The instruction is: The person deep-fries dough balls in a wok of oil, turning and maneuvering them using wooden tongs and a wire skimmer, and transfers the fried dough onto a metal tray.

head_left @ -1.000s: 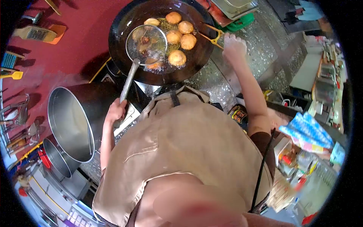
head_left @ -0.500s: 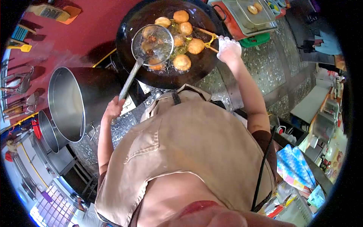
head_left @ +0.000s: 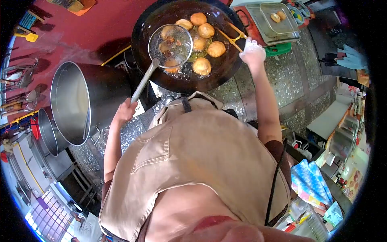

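Note:
My left hand (head_left: pixel 126 111) is closed around the metal handle of a round mesh skimmer (head_left: pixel 171 45). The skimmer is over the left part of a dark wok (head_left: pixel 141 18), with small brown bits in its mesh and round pieces behind it. Several golden-brown round fried pieces (head_left: pixel 202 66) lie in bubbling oil to its right. At the wok's right rim, my right hand (head_left: pixel 253 53), whitish over the fingers, grips a pair of long wooden chopsticks (head_left: pixel 224 36) joined by a yellow band. Their tips point into the wok, apart from the nearest piece (head_left: pixel 216 49).
A tall metal pot (head_left: pixel 68 101) stands left of the wok. Beyond the right rim, a clear tray (head_left: pixel 278 26) holds two pieces. Utensils hang along the red wall (head_left: pixel 109 24). A person in white (head_left: pixel 88 230) is at lower left.
My right hand has drawn the chopsticks back from a fried piece toward the wok's right rim, and they are spread wider. The view has shifted slightly; the skimmer stays over the wok's left part.

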`<state>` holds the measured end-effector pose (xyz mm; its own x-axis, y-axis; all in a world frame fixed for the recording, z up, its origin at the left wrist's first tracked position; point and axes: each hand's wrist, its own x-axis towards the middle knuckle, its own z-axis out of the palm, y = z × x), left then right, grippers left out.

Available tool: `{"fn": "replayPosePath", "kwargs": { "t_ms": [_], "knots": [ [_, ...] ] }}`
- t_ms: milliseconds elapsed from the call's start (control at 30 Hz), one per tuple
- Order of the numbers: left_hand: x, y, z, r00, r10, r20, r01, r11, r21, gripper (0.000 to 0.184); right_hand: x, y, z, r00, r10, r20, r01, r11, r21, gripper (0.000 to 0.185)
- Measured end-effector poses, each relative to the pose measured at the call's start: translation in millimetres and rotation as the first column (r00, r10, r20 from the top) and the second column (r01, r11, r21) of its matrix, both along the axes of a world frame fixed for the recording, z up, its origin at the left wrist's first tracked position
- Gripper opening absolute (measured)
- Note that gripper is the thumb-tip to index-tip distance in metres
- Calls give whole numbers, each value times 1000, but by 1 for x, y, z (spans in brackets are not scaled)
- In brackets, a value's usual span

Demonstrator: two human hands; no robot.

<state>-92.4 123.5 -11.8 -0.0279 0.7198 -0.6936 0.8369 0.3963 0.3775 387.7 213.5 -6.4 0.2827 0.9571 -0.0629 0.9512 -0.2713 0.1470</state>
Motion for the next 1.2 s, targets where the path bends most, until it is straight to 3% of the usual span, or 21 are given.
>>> {"fn": "replayPosePath", "kwargs": {
  "t_ms": [233, 433, 633, 800, 900, 1200],
  "knots": [
    [4, 1, 9, 1000, 6, 18, -6, 1000, -20, 34, -17, 14, -14, 998, -55, -17, 53, 991, -120, 52],
    [3, 3, 10, 999, -32, 12, 33, 999, -21, 34, -29, 20, -28, 998, 33, -50, -36, 997, -64, 52],
    [3, 8, 10, 999, 18, 36, -14, 995, -102, 35, -24, -2, -5, 992, -15, -129, 6, 997, -72, 72],
    [0, 9, 5, 995, 49, 82, -39, 992, -116, 36, -6, -31, 14, 995, -78, -55, 73, 993, -92, 76],
    [-1, 9, 5, 994, 65, 83, -54, 991, -122, 35, 4, -46, 20, 994, -66, 92, 74, 994, -87, 74],
    [3, 8, 10, 997, 51, 64, -44, 993, -113, 35, 9, -69, 45, 988, -157, 10, 155, 963, -220, 74]
  ]
}}
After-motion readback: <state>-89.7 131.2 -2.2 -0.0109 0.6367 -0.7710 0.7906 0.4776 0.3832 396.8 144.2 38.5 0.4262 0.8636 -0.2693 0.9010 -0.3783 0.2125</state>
